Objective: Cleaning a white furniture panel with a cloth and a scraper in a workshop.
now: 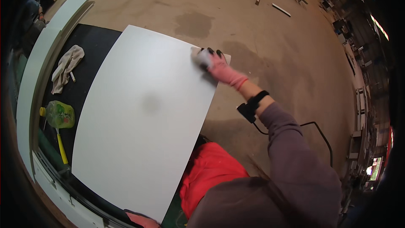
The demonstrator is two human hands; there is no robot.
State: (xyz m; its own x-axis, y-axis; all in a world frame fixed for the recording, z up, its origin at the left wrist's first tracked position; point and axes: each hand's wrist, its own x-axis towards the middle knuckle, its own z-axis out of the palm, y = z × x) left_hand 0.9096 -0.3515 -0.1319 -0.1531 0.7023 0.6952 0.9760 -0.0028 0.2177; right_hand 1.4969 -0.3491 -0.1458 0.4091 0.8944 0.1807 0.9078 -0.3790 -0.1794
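Observation:
A large white panel (139,122) lies flat in front of me. My right hand (221,68), in a pink glove with dark fingertips, is at the panel's far right corner. Its fingers are closed on a pale cloth (196,55) pressed to the surface; both are smeared by motion. At the panel's near edge, low in the picture, my left hand (142,220) shows only in part, also in a pink glove. Its fingers are mostly hidden, so their grip cannot be made out.
Left of the panel, a dark surface (95,38) carries a crumpled pale cloth (67,67), a plastic bottle (60,115) with yellow-green liquid and a yellow-handled tool (62,147). A long pale rail (36,76) borders it. Loose strips (281,10) lie on the concrete floor.

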